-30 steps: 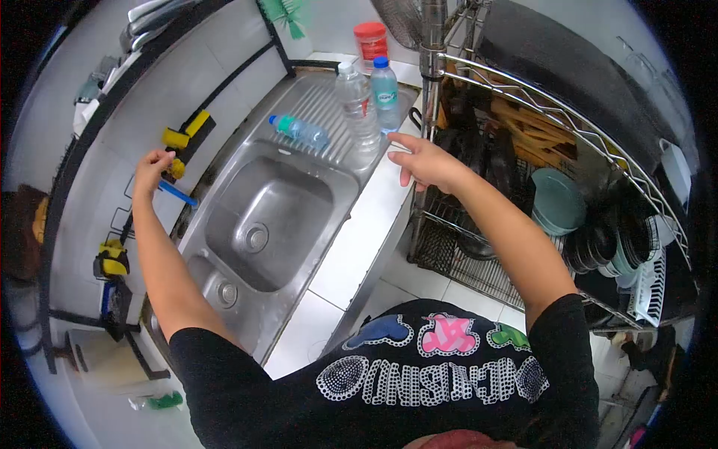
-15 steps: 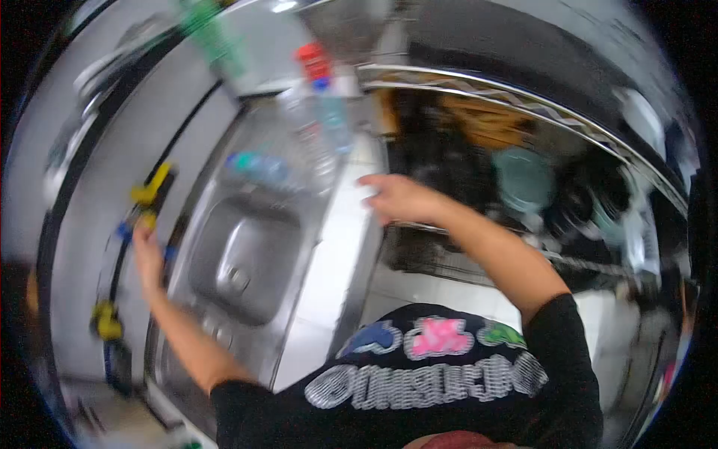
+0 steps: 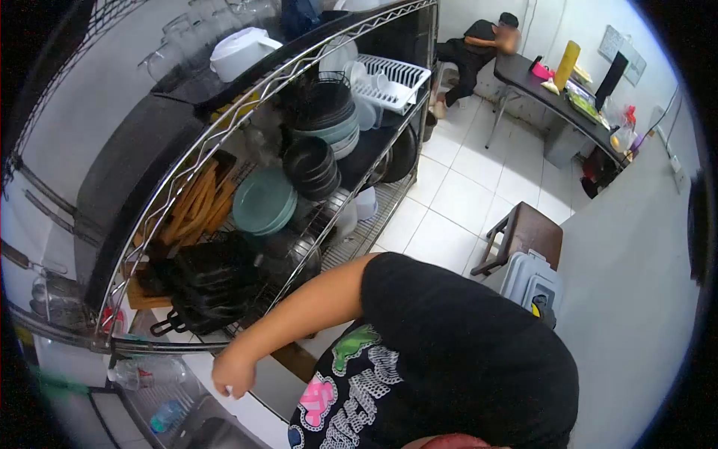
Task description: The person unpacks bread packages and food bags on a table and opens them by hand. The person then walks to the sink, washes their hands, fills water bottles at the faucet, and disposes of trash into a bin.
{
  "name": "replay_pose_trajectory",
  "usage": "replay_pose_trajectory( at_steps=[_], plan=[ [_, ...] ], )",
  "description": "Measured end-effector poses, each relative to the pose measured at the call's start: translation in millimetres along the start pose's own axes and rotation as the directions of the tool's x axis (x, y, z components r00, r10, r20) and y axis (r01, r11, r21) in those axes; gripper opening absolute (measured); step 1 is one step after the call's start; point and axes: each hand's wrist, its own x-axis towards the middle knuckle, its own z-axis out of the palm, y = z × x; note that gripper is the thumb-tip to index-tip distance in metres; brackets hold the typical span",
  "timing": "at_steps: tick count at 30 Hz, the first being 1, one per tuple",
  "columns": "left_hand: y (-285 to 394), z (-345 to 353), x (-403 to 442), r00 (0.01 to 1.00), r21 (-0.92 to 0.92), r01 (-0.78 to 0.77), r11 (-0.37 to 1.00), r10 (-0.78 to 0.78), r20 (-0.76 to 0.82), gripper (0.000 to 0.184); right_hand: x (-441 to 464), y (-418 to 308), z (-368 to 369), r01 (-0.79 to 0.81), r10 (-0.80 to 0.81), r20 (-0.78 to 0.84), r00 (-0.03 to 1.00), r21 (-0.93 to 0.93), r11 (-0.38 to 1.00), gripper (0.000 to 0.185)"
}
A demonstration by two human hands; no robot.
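My right hand hangs over the white counter strip beside the sink, its fingers curled down and together, with nothing visible in them. Near it, at the lower left, a large clear bottle and a small bottle of bluish plastic are on the ridged drainboard. Black pans sit on the wire rack just above my hand. My left hand is out of view.
The metal rack holds green-blue plates, black bowls, wooden utensils and a white dish rack. Beyond are a brown stool, a grey bin, a black table and a seated person.
The view has swung right, from the sink to the rack and the room beyond. My left hand has left the frame. The fingers of my right hand, earlier apart, are now curled together.
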Motion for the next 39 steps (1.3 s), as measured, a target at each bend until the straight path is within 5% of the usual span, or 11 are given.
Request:
replay_pose_trajectory(
  at_steps=[3, 4, 5, 9, 13, 16, 18, 23, 26, 35, 39],
  plan=[
    [-24.7, -21.6, -0.4, 0.998, -0.009, 0.0, 1.0, 0.0, -0.058, 0.045, -52.0, -8.5, -19.2, -0.039, 0.048, 0.062, 0.997, -0.139, 0.99, 0.032],
    [-19.9, -31.9, -8.5, 0.996, -0.015, -0.005, 1.0, 0.004, -0.094, 0.046, -90.5, -36.5, -45.8, -0.083, 0.082, 0.046, 0.996, 0.035, 0.996, 0.033],
    [-14.0, -44.3, -4.3, 0.991, -0.012, -0.029, 1.0, 0.027, -0.134, 0.046, -88.1, -19.8, -33.3, -0.049, 0.048, -0.035, 0.998, -0.041, 0.998, 0.034],
    [59.9, -102.6, 17.6, 0.889, 0.081, -0.232, 0.969, 0.245, -0.386, 0.039, -103.8, -37.5, -52.3, -0.038, 0.038, -0.018, 0.999, 0.032, 0.999, 0.037],
    [136.7, -141.2, 62.3, 0.762, 0.222, -0.211, 0.952, 0.303, -0.573, 0.033, -81.0, -54.1, -45.0, -0.126, 0.126, 0.017, 0.992, 0.026, 0.992, 0.041],
    [182.0, -162.3, 100.1, 0.836, 0.447, -0.059, 0.893, 0.289, -0.467, 0.05, -36.9, -47.2, -43.3, 0.0, 0.006, -0.263, 0.965, 0.023, 1.0, 0.044],
    [213.7, -171.4, 115.9, 0.931, 0.509, 0.089, 0.856, 0.11, -0.347, 0.061, 14.9, -32.3, -40.2, 0.033, -0.066, -0.491, 0.869, -0.075, 0.997, 0.054],
    [236.6, -165.4, 145.7, 0.946, 0.605, 0.121, 0.787, 0.094, -0.311, 0.066, 119.0, -38.1, -73.7, -0.34, 0.273, -0.636, 0.722, 0.018, 0.94, 0.068],
    [243.4, -163.8, 149.3, 0.961, 0.637, 0.14, 0.758, 0.052, -0.273, 0.064, 157.3, -33.9, -80.6, -0.38, 0.273, -0.77, 0.576, 0.043, 0.924, 0.071],
    [243.0, -152.1, 138.3, 0.947, 0.632, 0.144, 0.762, 0.08, -0.312, 0.057, 199.9, -17.9, -95.9, -0.43, 0.285, -0.72, 0.632, -0.021, 0.902, 0.073],
    [198.1, -152.5, 178.3, 0.933, 0.568, -0.042, 0.822, 0.236, -0.273, 0.053, 199.4, -11.1, -97.8, -0.364, 0.148, -0.773, 0.617, -0.114, 0.924, 0.067]
  ],
)
